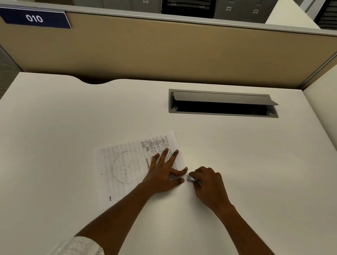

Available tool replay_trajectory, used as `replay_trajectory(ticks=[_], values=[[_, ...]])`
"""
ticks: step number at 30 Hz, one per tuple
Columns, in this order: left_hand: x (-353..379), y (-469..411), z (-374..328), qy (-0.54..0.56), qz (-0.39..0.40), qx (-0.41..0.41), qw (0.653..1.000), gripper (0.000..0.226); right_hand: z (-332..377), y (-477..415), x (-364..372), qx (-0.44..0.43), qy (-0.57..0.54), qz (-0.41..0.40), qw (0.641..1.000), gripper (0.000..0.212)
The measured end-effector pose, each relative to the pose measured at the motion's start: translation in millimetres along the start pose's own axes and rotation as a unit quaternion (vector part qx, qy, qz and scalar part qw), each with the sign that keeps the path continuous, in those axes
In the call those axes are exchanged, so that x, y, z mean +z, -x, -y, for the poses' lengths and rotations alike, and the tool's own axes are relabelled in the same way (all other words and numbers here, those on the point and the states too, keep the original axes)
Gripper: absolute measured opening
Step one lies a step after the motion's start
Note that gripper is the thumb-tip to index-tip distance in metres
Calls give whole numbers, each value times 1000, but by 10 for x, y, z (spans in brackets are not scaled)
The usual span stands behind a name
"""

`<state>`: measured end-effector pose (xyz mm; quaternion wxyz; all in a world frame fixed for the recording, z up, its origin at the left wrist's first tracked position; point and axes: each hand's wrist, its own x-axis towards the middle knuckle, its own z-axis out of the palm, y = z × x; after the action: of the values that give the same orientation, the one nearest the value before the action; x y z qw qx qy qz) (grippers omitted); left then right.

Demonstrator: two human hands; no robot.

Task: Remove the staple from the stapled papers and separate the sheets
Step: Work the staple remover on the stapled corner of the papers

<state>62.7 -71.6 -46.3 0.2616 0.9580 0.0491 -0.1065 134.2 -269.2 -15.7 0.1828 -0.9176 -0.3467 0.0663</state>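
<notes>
The stapled papers point(124, 168) lie printed side up on the white desk point(60, 129), turned at an angle. My left hand point(164, 173) presses flat on their right part, fingers spread, thumb and forefinger framing the near right corner. My right hand point(207, 185) sits just right of that corner, closed around a small metal staple remover point(192, 178) whose tip points at the corner. The staple itself is too small to make out.
A grey cable hatch point(223, 104) with its lid tilted up is set into the desk at the back right. A beige partition point(170, 51) with a blue "010" sign point(33, 18) stands behind the desk. A white divider point(333, 114) borders the right side.
</notes>
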Motion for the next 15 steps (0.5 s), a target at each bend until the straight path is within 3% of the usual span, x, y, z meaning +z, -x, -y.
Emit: replay_trajectory(ticks=[15], values=[[5, 16, 1, 4, -13, 6, 1000, 43, 114, -44, 13, -21, 26, -8, 999, 26]])
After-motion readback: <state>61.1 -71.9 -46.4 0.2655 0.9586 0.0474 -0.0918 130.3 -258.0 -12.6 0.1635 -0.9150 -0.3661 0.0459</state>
